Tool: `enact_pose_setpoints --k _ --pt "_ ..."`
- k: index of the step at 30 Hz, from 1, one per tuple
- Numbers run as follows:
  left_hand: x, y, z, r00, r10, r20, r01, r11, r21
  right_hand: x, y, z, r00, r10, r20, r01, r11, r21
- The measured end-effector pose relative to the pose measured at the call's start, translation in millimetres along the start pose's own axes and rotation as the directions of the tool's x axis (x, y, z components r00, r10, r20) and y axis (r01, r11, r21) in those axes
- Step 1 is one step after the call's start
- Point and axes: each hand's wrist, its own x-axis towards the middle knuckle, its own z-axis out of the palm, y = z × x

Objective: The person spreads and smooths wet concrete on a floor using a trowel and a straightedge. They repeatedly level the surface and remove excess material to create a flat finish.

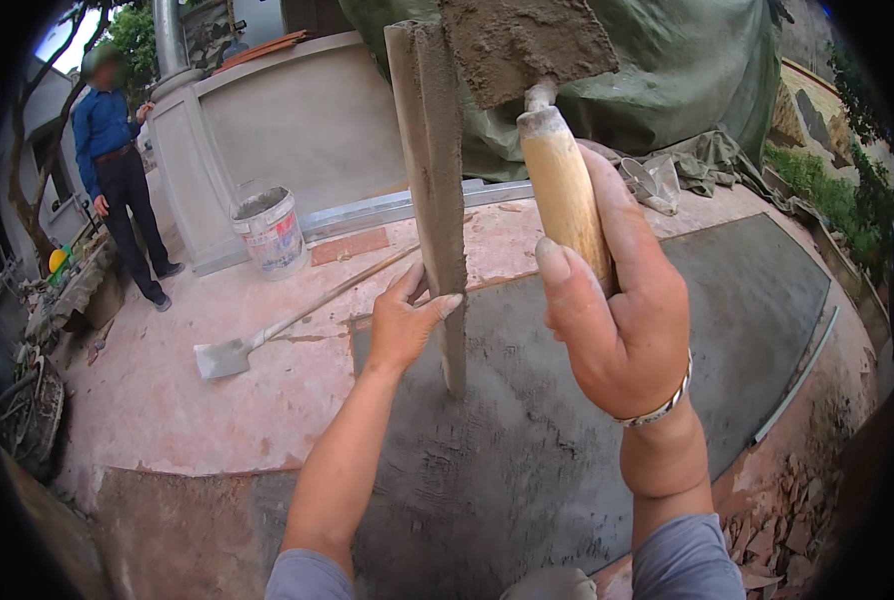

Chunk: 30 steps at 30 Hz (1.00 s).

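My left hand grips a long, upright straightedge board coated in grey mortar, near its lower part, with thumb and fingers round its sides. My right hand is wrapped round the wooden handle of a trowel, raised at the right of the board. The trowel's metal blade points up and is smeared with wet mortar. Beneath both hands lies a wide patch of dark grey cement, streaked and rough in the lower middle.
A long-handled shovel lies on the pinkish floor beside a white bucket. A person in blue stands by a grey wall panel. A green tarpaulin hangs behind; a thin strip borders the cement at right.
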Motion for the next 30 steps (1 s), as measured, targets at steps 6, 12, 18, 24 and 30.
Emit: enact_pose_setpoints --k 6,12,18,24,30 --pt "2 -7 0 1.0 0.024 -0.002 -0.024 1.0 -0.002 -8 6 3 1.0 0.019 -0.011 -0.02 0.998 -0.054" --pt "5 -15 1 0.999 0.027 -0.047 -0.028 0.999 -0.021 -9 24 8 0.995 -0.104 0.006 0.104 0.99 -0.097" --pt "0 -16 7 0.997 -0.031 -0.072 0.026 0.997 -0.078 -83 49 16 0.934 0.233 0.271 -0.208 0.971 -0.119" --pt "-25 -40 -44 0.99 -0.002 -0.143 0.006 1.0 0.03 -236 107 80 0.731 0.495 0.47 -0.423 0.869 -0.258" --pt "-52 -53 -80 0.992 -0.045 -0.114 0.035 0.996 -0.087 -399 212 139 0.281 0.798 0.533 -0.535 0.592 -0.603"
